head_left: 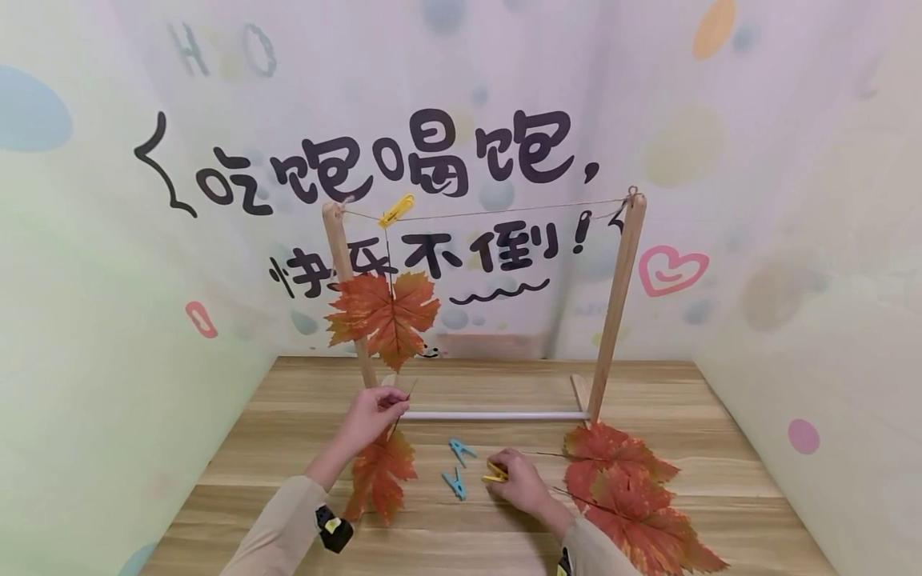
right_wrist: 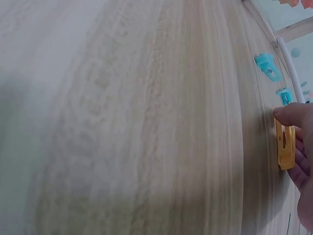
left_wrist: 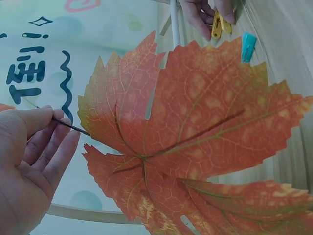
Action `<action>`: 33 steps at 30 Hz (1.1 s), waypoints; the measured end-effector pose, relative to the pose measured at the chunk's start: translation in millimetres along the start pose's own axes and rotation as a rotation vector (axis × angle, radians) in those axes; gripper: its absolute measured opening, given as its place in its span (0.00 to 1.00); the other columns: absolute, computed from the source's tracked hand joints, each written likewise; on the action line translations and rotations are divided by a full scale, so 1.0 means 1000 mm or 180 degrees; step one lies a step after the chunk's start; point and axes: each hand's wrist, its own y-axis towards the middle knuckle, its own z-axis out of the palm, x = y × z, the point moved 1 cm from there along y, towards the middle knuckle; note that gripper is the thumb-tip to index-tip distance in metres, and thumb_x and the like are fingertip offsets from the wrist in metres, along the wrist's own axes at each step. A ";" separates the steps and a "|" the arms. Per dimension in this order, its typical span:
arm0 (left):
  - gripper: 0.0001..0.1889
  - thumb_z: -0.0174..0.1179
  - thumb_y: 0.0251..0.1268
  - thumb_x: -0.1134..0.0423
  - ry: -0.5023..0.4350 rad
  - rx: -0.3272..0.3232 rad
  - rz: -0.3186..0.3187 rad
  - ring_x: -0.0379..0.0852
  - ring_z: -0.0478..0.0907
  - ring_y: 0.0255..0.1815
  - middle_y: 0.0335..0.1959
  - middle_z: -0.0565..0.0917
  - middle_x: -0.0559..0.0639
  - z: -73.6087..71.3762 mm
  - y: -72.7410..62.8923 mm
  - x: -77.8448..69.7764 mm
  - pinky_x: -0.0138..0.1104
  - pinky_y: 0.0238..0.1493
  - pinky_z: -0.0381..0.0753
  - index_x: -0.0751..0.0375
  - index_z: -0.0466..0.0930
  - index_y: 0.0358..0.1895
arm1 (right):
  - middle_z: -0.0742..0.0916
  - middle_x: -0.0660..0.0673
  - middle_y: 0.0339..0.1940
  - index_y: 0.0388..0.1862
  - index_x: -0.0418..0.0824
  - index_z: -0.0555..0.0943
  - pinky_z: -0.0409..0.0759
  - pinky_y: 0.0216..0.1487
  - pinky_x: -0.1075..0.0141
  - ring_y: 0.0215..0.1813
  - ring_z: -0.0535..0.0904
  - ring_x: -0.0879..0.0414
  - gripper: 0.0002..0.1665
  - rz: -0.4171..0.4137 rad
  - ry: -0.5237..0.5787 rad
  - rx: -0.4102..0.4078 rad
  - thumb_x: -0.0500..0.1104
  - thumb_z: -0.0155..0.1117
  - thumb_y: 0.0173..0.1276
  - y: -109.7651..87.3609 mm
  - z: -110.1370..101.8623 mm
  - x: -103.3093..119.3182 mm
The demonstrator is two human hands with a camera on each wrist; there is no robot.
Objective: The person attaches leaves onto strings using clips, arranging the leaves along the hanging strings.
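Note:
The left hand (head_left: pixel 376 412) pinches the thin dark stem of a red-orange artificial maple leaf (left_wrist: pixel 205 112), which hangs below the fingers in the head view. Low over the table, the right hand (head_left: pixel 524 482) grips a yellow clothespin (head_left: pixel 496 472) between thumb and fingers; in the right wrist view this clothespin (right_wrist: pixel 285 142) stands partly behind the thumb. Two blue clothespins (head_left: pixel 462 452) (head_left: pixel 454 484) lie just left of that hand. Above the left hand, another maple leaf (head_left: pixel 389 316) hangs by its stem from a string (head_left: pixel 497 211), clipped with a yellow clothespin (head_left: pixel 396 210).
Two wooden posts (head_left: pixel 618 308) hold the string, joined low down by a white rod (head_left: pixel 497 415). Overlapping maple leaves (head_left: pixel 634 504) lie on the table (head_left: pixel 288 432) at the right, stems pointing left. Behind the frame hangs a printed curtain (head_left: pixel 504 64).

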 end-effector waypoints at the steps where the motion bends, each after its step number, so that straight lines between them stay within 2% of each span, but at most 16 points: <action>1: 0.05 0.59 0.57 0.72 0.0014 -0.0001 0.0012 0.42 0.76 0.27 0.28 0.83 0.56 0.000 0.000 0.000 0.28 0.29 0.76 0.70 0.81 0.35 | 0.80 0.47 0.34 0.39 0.33 0.80 0.75 0.35 0.67 0.35 0.74 0.58 0.19 0.0000 -0.0041 -0.0012 0.38 0.72 0.48 0.000 0.001 0.000; 11: 0.04 0.60 0.55 0.72 0.0051 -0.0043 0.0136 0.43 0.77 0.27 0.28 0.83 0.56 0.006 0.005 -0.006 0.28 0.29 0.76 0.69 0.81 0.34 | 0.79 0.48 0.31 0.36 0.34 0.81 0.74 0.34 0.66 0.33 0.73 0.58 0.16 -0.0117 -0.0290 -0.0159 0.40 0.72 0.48 0.000 0.004 0.004; 17: 0.03 0.61 0.55 0.71 0.0096 -0.0033 0.0148 0.42 0.76 0.28 0.27 0.82 0.52 0.008 0.010 -0.014 0.28 0.29 0.76 0.67 0.81 0.33 | 0.79 0.50 0.31 0.36 0.36 0.82 0.73 0.34 0.67 0.33 0.73 0.60 0.14 -0.0071 -0.0262 0.0079 0.41 0.70 0.51 0.000 0.001 0.004; 24: 0.03 0.61 0.56 0.70 0.0128 -0.0004 0.0255 0.41 0.77 0.27 0.26 0.82 0.51 0.008 0.015 -0.024 0.28 0.27 0.76 0.66 0.81 0.31 | 0.79 0.50 0.28 0.32 0.37 0.81 0.72 0.31 0.70 0.30 0.72 0.62 0.13 -0.0201 -0.0201 0.0277 0.40 0.72 0.47 -0.002 -0.007 0.007; 28: 0.03 0.61 0.56 0.70 0.0113 0.0028 0.0360 0.42 0.78 0.27 0.26 0.83 0.52 0.009 0.019 -0.030 0.28 0.26 0.76 0.66 0.81 0.31 | 0.80 0.49 0.29 0.33 0.35 0.81 0.74 0.32 0.69 0.31 0.74 0.60 0.13 -0.0155 -0.0135 0.0392 0.40 0.71 0.48 -0.001 -0.016 0.013; 33: 0.04 0.61 0.56 0.69 0.0110 0.0049 0.0366 0.42 0.77 0.28 0.26 0.83 0.52 0.009 0.023 -0.040 0.28 0.26 0.76 0.67 0.81 0.32 | 0.80 0.49 0.30 0.35 0.33 0.80 0.75 0.31 0.70 0.32 0.75 0.60 0.14 -0.0114 -0.0064 0.0486 0.38 0.70 0.50 0.001 -0.029 0.021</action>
